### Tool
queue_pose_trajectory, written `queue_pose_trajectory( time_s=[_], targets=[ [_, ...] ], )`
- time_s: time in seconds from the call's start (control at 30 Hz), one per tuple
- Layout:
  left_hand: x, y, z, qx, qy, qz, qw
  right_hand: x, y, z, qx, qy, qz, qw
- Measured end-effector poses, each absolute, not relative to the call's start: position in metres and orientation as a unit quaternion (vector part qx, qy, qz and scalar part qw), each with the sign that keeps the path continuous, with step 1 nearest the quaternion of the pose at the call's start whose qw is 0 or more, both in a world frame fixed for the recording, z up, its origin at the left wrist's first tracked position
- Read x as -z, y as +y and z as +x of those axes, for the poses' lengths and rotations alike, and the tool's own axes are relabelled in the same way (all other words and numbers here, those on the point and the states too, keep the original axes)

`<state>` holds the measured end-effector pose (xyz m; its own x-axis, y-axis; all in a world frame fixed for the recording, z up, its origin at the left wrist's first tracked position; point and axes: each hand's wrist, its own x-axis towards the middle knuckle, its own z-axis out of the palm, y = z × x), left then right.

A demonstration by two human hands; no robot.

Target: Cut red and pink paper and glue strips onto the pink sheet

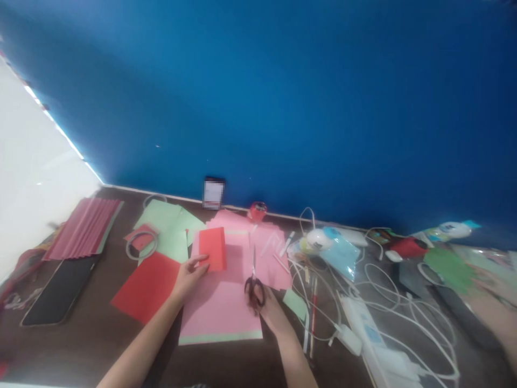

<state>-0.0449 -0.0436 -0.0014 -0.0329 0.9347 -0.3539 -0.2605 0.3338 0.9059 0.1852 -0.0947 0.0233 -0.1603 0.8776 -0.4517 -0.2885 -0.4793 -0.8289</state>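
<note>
Folded red paper [212, 248] is over the pink sheets [224, 315], mid-tabletop [121, 353]; can't tell if lifted. L hand [193, 272]: fingers pinch its lower L edge. R hand [260, 304]: fingers in scissors [253, 276] handles, blades apparently together, beside the red pc, not touching.

Progress, judging by looks: red pc seems folded, no cut visible in it; red sheet [147, 285] to L lies flat, no folds seen. Green sheets [175, 245] behind, loose. Far L, pleated pink stack [83, 229] looks done.

Writing: none legible; bottle [319, 241] label blurred, wall-side device [214, 194] pixelated, no brands readable.
</note>
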Motion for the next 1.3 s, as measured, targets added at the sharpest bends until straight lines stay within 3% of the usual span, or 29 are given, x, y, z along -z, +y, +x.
queue_pose_trajectory(
  time_s=[0.13,0.43,0.87,1.0,1.3],
  targets=[
    [0.008,-0.048,-0.043,-0.453,0.500,0.391,0.627,-0.011,-0.081,0.166,-0.621,-0.336,-0.555,0.440],
    [-0.005,-0.060,-0.032,-0.381,0.462,0.659,0.456,-0.019,-0.072,0.152,-0.484,-0.419,-0.591,0.491],
    [0.004,-0.060,-0.031,-0.397,0.481,0.569,0.537,-0.006,-0.078,0.167,-0.513,-0.296,-0.616,0.519],
    [0.003,-0.061,-0.033,-0.399,0.477,0.603,0.499,-0.010,-0.078,0.161,-0.444,-0.356,-0.625,0.534],
    [0.003,-0.062,-0.035,-0.399,0.426,0.681,0.441,-0.015,-0.078,0.155,-0.420,-0.393,-0.632,0.519]
  ],
)
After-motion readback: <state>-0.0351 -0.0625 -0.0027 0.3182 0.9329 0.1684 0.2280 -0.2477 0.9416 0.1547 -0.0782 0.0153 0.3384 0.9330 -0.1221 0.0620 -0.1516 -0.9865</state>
